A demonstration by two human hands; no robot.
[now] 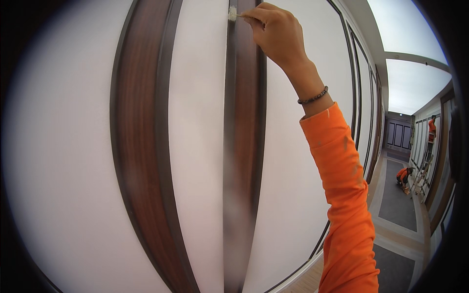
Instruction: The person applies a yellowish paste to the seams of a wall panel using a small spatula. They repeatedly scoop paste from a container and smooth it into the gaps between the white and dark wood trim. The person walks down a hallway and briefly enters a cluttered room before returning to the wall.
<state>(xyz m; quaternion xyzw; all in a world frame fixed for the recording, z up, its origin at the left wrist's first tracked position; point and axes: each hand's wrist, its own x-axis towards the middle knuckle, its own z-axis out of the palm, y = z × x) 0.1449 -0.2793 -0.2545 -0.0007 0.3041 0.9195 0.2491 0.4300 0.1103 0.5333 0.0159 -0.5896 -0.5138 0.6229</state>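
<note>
High at the top of the view, my right hand (279,33) pinches the thin handle of a small paintbrush (233,13) between thumb and fingers. Its pale bristles lie against the black edge trim (230,63), on the left side of a narrow reddish-brown wood strip (248,78). White wall panel (198,97) borders that trim on its left. An orange sleeve (344,185) with pale smears and a dark beaded bracelet (313,95) are on my right arm, which reaches up from the lower right. My left hand is out of view.
A wider black-edged wood strip (139,97) runs down the wall farther left. To the right, a long corridor holds a person crouching (403,177) beside a stepladder (421,180) and another person standing higher up (432,128). Grey carpet (396,195) covers part of the floor.
</note>
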